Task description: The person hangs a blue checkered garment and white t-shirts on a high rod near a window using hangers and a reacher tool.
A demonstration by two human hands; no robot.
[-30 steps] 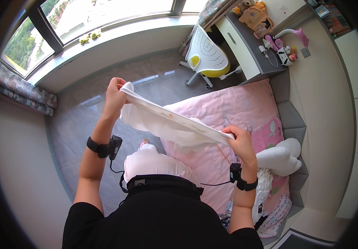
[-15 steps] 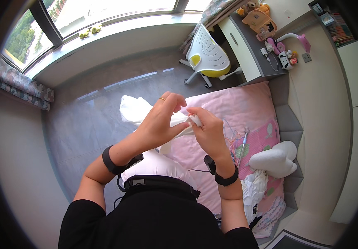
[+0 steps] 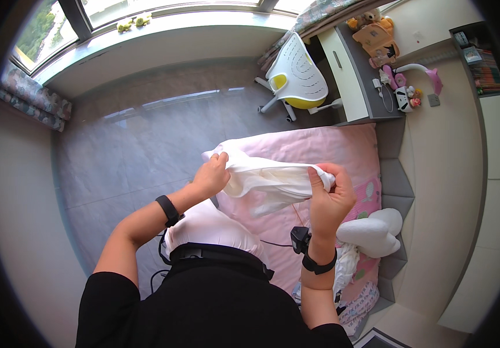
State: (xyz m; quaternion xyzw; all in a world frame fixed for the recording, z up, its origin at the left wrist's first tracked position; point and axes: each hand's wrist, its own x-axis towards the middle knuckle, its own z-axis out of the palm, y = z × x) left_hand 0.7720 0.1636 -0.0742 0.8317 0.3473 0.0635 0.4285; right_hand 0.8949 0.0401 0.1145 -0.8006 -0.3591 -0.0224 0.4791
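Note:
A white piece of clothing (image 3: 270, 181) is stretched between my two hands above the pink bed. My left hand (image 3: 211, 175) pinches its left end, fingers closed on the fabric. At the other end, my right hand (image 3: 332, 194) grips a bunched edge between thumb and fingers. The cloth hangs in loose folds between them, its lower part sagging toward my lap. Its exact kind cannot be made out from the folds.
The pink bedding (image 3: 319, 139) lies beneath. To the right are a white plush cushion (image 3: 372, 232) and crumpled white clothes (image 3: 345, 267). Ahead stand a white and yellow chair (image 3: 297, 75) and a desk (image 3: 345, 75). Grey tiled floor (image 3: 116, 151) spreads to the left.
My hands have moved apart, the right one going right, and the white cloth is now spread between them. Before, it was bunched close at my right fingers and hung to the left.

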